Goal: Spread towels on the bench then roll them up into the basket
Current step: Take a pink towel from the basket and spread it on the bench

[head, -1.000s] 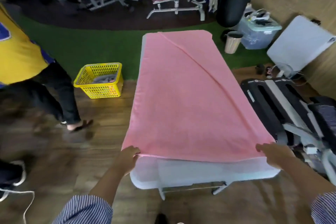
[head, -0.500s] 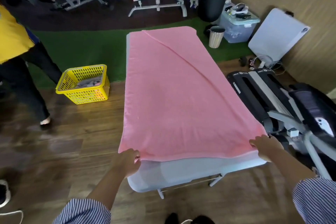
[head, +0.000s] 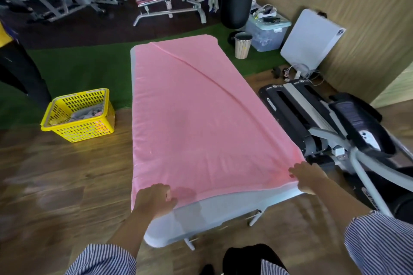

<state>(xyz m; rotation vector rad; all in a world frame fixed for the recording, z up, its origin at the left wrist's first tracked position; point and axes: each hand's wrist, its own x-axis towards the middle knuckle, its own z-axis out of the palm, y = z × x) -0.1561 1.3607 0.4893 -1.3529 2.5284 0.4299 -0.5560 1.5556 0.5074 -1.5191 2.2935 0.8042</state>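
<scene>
While I watch, both hands grasp the near edge of the pink towel (head: 196, 118) on the bench (head: 214, 210).
My left hand (head: 154, 200) has fingers curled onto the near-left corner; my right hand (head: 307, 176) pinches the near-right corner. One diagonal crease crosses the spread towel. On the floor, left of the bench, sits the yellow basket (head: 82, 127), with cloth inside.

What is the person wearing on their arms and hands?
Both arms wear sleeves with thin blue and white stripes. The left sleeve and the right sleeve are pushed back, so the forearms are bare. The left hand and right hand are bare too: no gloves, and no rings, watch or bracelets show.
</scene>
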